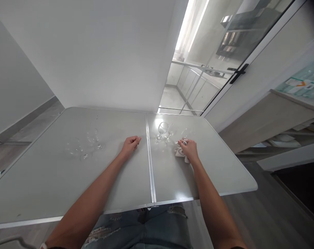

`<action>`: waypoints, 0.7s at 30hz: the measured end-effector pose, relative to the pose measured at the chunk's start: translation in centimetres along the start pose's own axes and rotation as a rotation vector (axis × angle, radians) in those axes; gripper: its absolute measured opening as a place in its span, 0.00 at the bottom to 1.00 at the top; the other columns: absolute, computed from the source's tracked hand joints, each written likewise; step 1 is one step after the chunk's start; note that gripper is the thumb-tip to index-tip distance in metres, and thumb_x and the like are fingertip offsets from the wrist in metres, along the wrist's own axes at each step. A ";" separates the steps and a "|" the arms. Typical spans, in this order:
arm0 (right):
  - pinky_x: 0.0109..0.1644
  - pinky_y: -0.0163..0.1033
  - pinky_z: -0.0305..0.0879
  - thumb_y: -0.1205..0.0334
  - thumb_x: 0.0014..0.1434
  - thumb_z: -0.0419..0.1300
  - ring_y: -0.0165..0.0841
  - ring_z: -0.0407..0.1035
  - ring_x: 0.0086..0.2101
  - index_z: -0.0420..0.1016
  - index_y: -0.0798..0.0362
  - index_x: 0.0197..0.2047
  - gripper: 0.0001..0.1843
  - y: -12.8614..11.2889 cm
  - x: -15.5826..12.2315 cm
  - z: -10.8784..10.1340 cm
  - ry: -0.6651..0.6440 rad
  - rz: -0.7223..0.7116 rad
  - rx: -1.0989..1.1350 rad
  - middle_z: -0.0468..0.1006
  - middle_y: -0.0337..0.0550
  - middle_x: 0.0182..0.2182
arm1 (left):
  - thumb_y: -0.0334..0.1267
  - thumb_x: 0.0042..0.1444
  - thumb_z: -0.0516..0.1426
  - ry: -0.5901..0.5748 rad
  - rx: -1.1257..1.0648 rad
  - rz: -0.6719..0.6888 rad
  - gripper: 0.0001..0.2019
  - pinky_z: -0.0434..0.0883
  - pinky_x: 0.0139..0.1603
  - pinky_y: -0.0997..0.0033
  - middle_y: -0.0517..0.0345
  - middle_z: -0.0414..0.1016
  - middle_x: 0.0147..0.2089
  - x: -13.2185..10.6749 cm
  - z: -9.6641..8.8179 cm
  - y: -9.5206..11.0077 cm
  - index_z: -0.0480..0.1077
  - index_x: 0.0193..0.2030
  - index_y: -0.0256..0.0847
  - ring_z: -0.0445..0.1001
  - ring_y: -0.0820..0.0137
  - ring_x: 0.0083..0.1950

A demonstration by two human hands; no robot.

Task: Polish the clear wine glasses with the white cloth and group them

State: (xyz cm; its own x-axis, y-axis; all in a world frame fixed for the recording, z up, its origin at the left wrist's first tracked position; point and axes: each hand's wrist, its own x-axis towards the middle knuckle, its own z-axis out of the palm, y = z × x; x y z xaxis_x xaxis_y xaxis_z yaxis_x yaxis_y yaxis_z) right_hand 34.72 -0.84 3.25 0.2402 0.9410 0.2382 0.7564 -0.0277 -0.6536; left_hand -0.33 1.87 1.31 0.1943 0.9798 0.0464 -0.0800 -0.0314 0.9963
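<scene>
Two clear stemmed glasses (163, 128) stand on the desk (172, 180), just left of the right hand (190, 148), whose fingers curl round a crumpled pale cloth (180, 152). The left hand (130, 144), loosely closed with nothing visible in it, is near the metal seam (150, 162); more clear glasses (85, 156) are farther left.

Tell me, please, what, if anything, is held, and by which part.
Nothing shows in the left hand. The right hand is at the cloth; whether and where it grips cannot be told.
</scene>
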 end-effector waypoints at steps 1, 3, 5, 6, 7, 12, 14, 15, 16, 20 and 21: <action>0.39 0.37 0.63 0.51 0.56 0.59 0.37 0.74 0.31 0.82 0.54 0.28 0.17 0.2 0.3 0.4 0.005 0.000 -0.013 0.83 0.45 0.28 | 0.53 0.60 0.60 0.000 0.004 -0.001 0.23 0.49 0.24 0.73 0.66 0.49 0.24 0.0 0.0 0.0 0.59 0.24 0.41 0.48 0.77 0.23; 0.40 0.37 0.64 0.50 0.56 0.59 0.39 0.76 0.33 0.83 0.54 0.30 0.18 0.5 1.0 1.2 0.025 0.008 -0.026 0.85 0.47 0.31 | 0.53 0.60 0.60 -0.004 0.013 -0.004 0.23 0.48 0.24 0.73 0.66 0.48 0.23 0.0 -0.1 -0.1 0.59 0.24 0.41 0.48 0.77 0.23; 0.41 0.38 0.65 0.50 0.56 0.59 0.40 0.77 0.35 0.83 0.54 0.31 0.18 0.8 1.5 1.8 0.056 0.026 -0.044 0.86 0.50 0.33 | 0.53 0.60 0.60 -0.012 0.021 -0.006 0.23 0.48 0.25 0.73 0.66 0.48 0.23 0.0 0.0 -0.1 0.59 0.24 0.41 0.48 0.77 0.23; 0.41 0.38 0.65 0.49 0.57 0.58 0.41 0.77 0.35 0.83 0.54 0.30 0.19 0.9 1.7 2.1 0.068 0.033 -0.055 0.85 0.51 0.33 | 0.53 0.60 0.60 -0.014 0.024 -0.005 0.23 0.48 0.25 0.73 0.66 0.48 0.23 0.0 0.0 -0.1 0.59 0.24 0.41 0.48 0.77 0.23; 0.41 0.39 0.65 0.49 0.57 0.58 0.41 0.76 0.34 0.83 0.54 0.30 0.19 1.1 1.9 2.3 0.077 0.038 -0.066 0.85 0.51 0.32 | 0.53 0.60 0.60 -0.015 0.026 -0.003 0.23 0.47 0.25 0.73 0.66 0.48 0.22 0.0 0.0 -0.1 0.59 0.24 0.41 0.48 0.77 0.23; 0.39 0.38 0.65 0.47 0.57 0.58 0.40 0.76 0.32 0.83 0.54 0.29 0.21 1.2 2.1 2.8 0.059 0.043 -0.070 0.85 0.52 0.30 | 0.54 0.60 0.60 -0.013 0.025 -0.010 0.23 0.48 0.25 0.72 0.66 0.49 0.23 0.0 0.1 -0.1 0.60 0.24 0.41 0.48 0.77 0.23; 0.39 0.39 0.65 0.47 0.57 0.59 0.41 0.76 0.33 0.84 0.54 0.31 0.20 1.1 2.1 2.9 0.039 0.049 -0.064 0.85 0.52 0.31 | 0.54 0.59 0.60 -0.013 0.035 -0.011 0.23 0.48 0.25 0.72 0.66 0.49 0.23 0.0 0.1 0.0 0.59 0.23 0.41 0.49 0.77 0.23; 0.39 0.39 0.65 0.47 0.57 0.59 0.42 0.76 0.33 0.84 0.55 0.31 0.20 1.0 2.1 2.9 0.030 0.053 -0.062 0.85 0.52 0.31 | 0.54 0.59 0.60 -0.012 0.041 -0.011 0.23 0.48 0.25 0.73 0.66 0.48 0.23 0.0 0.1 0.0 0.59 0.23 0.41 0.49 0.77 0.23; 0.38 0.39 0.64 0.47 0.56 0.59 0.42 0.77 0.34 0.84 0.55 0.32 0.20 0.9 2.1 3.0 0.022 0.057 -0.059 0.85 0.52 0.31 | 0.54 0.59 0.60 -0.011 0.045 -0.012 0.23 0.48 0.25 0.72 0.66 0.48 0.23 0.0 0.1 0.0 0.59 0.23 0.41 0.49 0.77 0.23; 0.39 0.38 0.65 0.47 0.56 0.59 0.43 0.78 0.36 0.85 0.54 0.34 0.20 0.6 2.1 3.0 0.000 0.065 -0.045 0.86 0.51 0.34 | 0.55 0.59 0.60 -0.006 0.045 -0.021 0.24 0.48 0.25 0.72 0.66 0.47 0.22 0.0 0.1 -0.1 0.59 0.23 0.41 0.48 0.77 0.23; 0.40 0.39 0.65 0.47 0.56 0.59 0.43 0.78 0.36 0.85 0.54 0.35 0.20 0.6 2.1 3.0 0.000 0.068 -0.045 0.86 0.51 0.34 | 0.55 0.59 0.60 -0.007 0.048 -0.021 0.24 0.48 0.25 0.72 0.66 0.47 0.22 0.0 0.1 -0.1 0.59 0.23 0.41 0.48 0.77 0.23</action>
State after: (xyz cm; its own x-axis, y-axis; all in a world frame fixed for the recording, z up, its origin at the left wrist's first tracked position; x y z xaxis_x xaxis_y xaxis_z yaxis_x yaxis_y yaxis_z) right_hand 33.83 2.19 1.19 0.2916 0.9366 0.1944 0.7653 -0.1065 -0.6349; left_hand -0.22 1.83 1.20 0.2019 0.9791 0.0257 -0.0289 -0.0203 0.9994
